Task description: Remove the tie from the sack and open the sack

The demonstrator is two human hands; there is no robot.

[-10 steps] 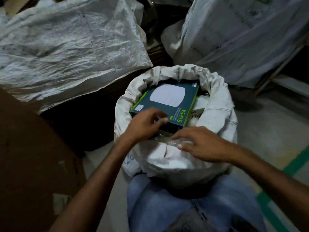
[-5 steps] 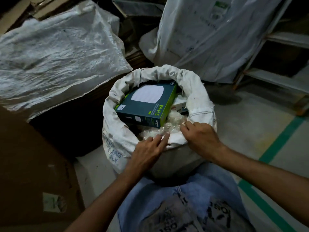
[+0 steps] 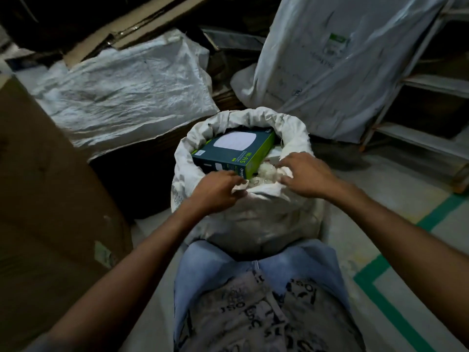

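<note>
Where the view is nearest, a printed shirt [image 3: 253, 316] and pale blue jeans [image 3: 299, 260] fill the lower middle, and both bare forearms reach forward from either side of them. The sack [image 3: 253, 222] stands on the floor just beyond the knees, touching the jeans, its mouth open and its rim rolled down into a thick collar. The left hand [image 3: 218, 190] lies knuckles up on the near rim, wrist straight, its fingers curled and pinching a fold of the white fabric. The right hand [image 3: 308, 175] arches over the rim to the right, wrist slightly raised and fingers spread and bent like a claw, the tips on the rolled cloth; its thumb is hidden, so I cannot tell whether it pinches the fabric or only presses on it. Between the hands shows crumpled clear plastic [image 3: 265, 175]. Behind that, a dark teal box [image 3: 228, 153] with a lime side lies tilted inside the sack, leaning toward the left wall. On the left stands a large cardboard carton [image 3: 43, 199]. Farther off, a flattened white sack [image 3: 121, 90] lies to the left and a tall grey sack [image 3: 342, 62] stands at the right, beside a metal rack [image 3: 431, 82]. Green tape [image 3: 380, 298] marks the floor on the right.
</note>
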